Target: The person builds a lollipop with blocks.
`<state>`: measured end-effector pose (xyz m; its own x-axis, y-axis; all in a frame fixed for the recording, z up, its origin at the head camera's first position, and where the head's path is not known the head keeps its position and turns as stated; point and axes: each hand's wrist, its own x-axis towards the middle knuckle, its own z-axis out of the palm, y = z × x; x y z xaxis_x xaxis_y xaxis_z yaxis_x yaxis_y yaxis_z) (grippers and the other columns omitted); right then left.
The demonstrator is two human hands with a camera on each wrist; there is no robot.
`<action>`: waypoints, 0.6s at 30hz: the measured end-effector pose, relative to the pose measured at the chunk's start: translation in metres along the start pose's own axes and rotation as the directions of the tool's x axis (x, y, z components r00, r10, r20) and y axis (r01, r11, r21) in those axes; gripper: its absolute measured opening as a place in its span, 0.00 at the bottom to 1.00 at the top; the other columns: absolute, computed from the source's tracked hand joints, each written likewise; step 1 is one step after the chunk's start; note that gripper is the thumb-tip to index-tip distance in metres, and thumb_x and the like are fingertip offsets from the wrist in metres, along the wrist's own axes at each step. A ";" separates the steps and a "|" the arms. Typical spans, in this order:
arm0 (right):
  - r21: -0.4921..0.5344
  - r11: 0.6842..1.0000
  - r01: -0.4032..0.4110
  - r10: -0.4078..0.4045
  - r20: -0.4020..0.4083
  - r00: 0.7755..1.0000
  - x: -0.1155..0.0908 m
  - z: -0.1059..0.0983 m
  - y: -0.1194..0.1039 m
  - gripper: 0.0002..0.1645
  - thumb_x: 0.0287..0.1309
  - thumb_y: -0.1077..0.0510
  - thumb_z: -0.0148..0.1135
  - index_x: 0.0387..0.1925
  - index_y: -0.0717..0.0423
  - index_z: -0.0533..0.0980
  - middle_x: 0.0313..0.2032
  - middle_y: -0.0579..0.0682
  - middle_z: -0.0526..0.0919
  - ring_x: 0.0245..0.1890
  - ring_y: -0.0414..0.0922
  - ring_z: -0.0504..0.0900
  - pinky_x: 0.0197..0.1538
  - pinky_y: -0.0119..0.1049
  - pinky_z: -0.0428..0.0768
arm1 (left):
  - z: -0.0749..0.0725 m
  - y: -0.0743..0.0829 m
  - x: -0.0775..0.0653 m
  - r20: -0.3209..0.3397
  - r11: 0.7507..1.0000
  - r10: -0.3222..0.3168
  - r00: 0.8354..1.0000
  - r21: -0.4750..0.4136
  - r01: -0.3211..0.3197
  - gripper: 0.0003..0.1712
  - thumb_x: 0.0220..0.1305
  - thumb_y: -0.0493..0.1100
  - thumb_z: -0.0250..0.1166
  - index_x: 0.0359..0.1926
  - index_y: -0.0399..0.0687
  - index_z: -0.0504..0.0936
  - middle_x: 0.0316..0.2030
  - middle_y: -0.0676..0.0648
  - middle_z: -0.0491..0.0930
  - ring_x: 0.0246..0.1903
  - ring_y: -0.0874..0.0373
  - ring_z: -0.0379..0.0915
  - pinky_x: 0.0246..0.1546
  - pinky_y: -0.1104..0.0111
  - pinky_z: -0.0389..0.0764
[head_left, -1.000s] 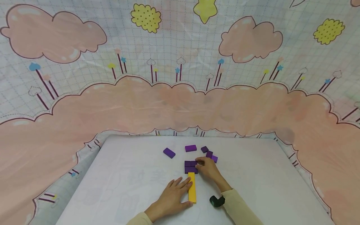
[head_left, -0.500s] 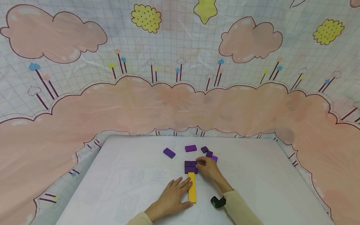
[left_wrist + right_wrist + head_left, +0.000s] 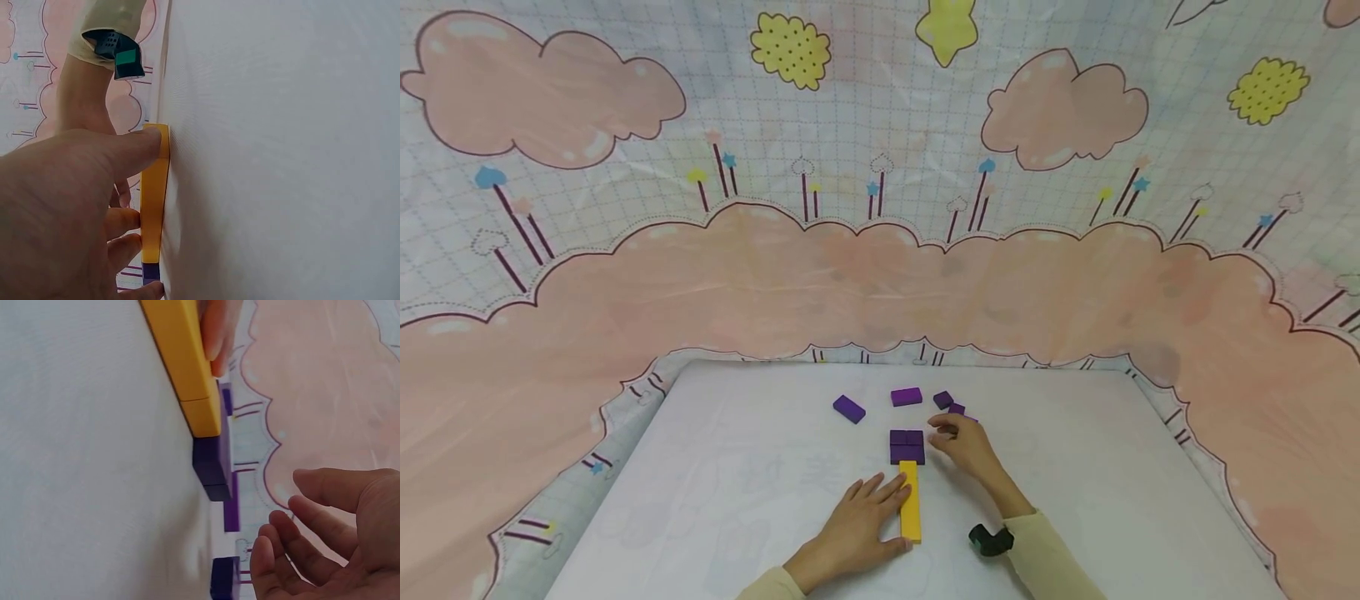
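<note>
My left hand (image 3: pixel 859 525) lies spread beside a row of yellow blocks (image 3: pixel 911 517), with its fingertips and thumb resting on it. In the left wrist view the thumb touches the near end of the yellow row (image 3: pixel 153 194). Against the far end of that row sits a small group of dark purple blocks (image 3: pixel 907 450). My right hand (image 3: pixel 968 450) hovers just right of this group, apart from it. Its fingers are loosely bent, and the right wrist view shows nothing between the thumb and fingers of the right hand (image 3: pixel 325 544).
Behind the group lie a purple block (image 3: pixel 849 408) at left, another purple block (image 3: pixel 906 397) in the middle and a small dark purple block (image 3: pixel 943 400). Further loose purple pieces (image 3: pixel 957 409) are partly hidden by my right hand. All stand on a white tabletop (image 3: pixel 715 467).
My right hand has let go of the purple group's right side and moved slightly right, now covering more of the loose purple pieces. The left hand stays on the yellow row.
</note>
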<state>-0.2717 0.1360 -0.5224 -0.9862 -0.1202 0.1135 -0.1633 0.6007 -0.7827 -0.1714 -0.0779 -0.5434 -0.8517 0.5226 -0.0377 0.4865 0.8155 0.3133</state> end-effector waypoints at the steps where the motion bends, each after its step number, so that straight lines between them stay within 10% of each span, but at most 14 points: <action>1: 0.001 1.000 0.012 -0.012 -0.004 1.000 -0.001 -0.001 -0.001 0.14 0.55 0.60 0.69 0.45 0.55 0.83 0.42 0.54 0.87 0.44 0.49 0.84 0.49 0.44 0.84 | 0.000 0.000 0.000 0.004 1.000 -0.002 1.000 -0.002 0.002 0.42 0.61 0.70 0.59 0.72 0.61 0.64 0.75 0.57 0.56 0.74 0.44 0.55 0.71 0.43 0.58; 18: 0.045 0.999 0.020 -0.017 -0.061 0.998 -0.003 -0.024 -0.002 0.16 0.56 0.61 0.69 0.48 0.58 0.82 0.46 0.56 0.86 0.48 0.51 0.83 0.56 0.49 0.82 | 0.001 0.000 -0.001 -0.032 1.000 0.017 0.999 0.009 -0.016 0.42 0.61 0.70 0.59 0.72 0.60 0.65 0.75 0.57 0.58 0.73 0.44 0.57 0.71 0.43 0.59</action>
<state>-0.2687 0.1538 -0.5063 -0.9830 -0.0823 0.1640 -0.1817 0.5623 -0.8067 -0.1708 -0.0784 -0.5443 -0.8494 0.5277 -0.0018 0.5021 0.8093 0.3050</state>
